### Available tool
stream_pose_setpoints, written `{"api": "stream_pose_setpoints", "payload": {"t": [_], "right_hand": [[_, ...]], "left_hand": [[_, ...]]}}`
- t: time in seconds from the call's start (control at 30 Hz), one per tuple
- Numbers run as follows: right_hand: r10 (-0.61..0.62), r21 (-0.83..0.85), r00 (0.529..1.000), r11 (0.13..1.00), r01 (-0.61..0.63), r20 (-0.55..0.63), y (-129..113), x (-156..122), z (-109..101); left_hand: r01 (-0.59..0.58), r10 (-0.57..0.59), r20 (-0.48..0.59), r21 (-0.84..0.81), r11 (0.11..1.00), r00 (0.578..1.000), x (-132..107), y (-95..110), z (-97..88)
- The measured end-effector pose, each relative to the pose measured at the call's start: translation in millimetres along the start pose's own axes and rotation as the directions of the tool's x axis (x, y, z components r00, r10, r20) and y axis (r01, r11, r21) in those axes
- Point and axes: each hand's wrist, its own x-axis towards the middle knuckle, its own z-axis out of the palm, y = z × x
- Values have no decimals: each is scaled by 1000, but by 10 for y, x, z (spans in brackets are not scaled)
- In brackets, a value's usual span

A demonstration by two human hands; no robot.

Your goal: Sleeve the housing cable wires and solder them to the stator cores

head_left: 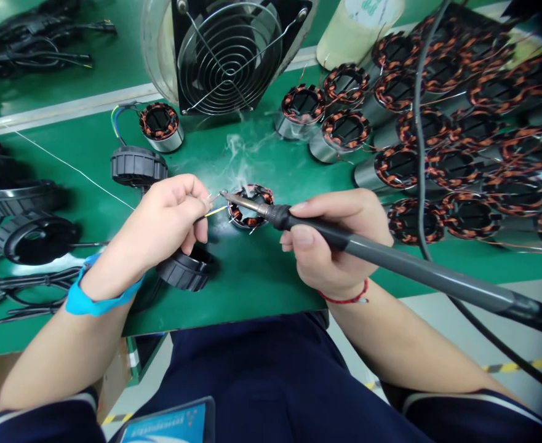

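Note:
My right hand point(330, 243) is closed round the grey handle of a soldering iron point(390, 255), whose tip meets a thin wire above a copper-wound stator point(251, 206) on the green mat. Smoke rises from the tip. My left hand point(169, 215) is pinched on a yellow wire point(216, 211) that it holds at the iron's tip. A black plastic ring point(185, 269) lies under the left hand. A blue band sits on my left wrist, a red string on the right.
A wire-guarded fan point(229, 55) stands behind the work. Several copper-wound stators point(459, 135) are piled at the right. Another stator point(160, 126) and black rings point(138, 165) lie at the left, with black cables point(26, 43) at the far left. The mat's front edge point(252, 314) runs just above my lap.

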Motion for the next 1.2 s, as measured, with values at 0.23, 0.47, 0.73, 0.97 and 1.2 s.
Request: {"api": "stream_pose_setpoints", "payload": {"t": [0.23, 0.47, 0.73, 0.97, 1.2], "right_hand": [[-19, 52, 1000, 998, 18, 4, 1, -2, -1], [0, -8, 1000, 1000, 0, -2, 12, -9, -1], [-51, 50, 998, 997, 53, -28, -2, 9, 8], [-54, 2, 997, 999, 54, 46, 34, 48, 44], [-16, 99, 976, 995, -6, 215, -85, 186, 35]], "left_hand": [[0, 0, 34, 5, 1000, 999, 13, -21, 1], [-19, 19, 37, -9, 1000, 999, 18, -29, 12], [-26, 26, 44, -10, 1000, 999, 25, -23, 18], [-40, 40, 39, -9, 999, 998, 27, -31, 20], [-70, 70, 40, 1, 998, 997, 19, -26, 16]]}}
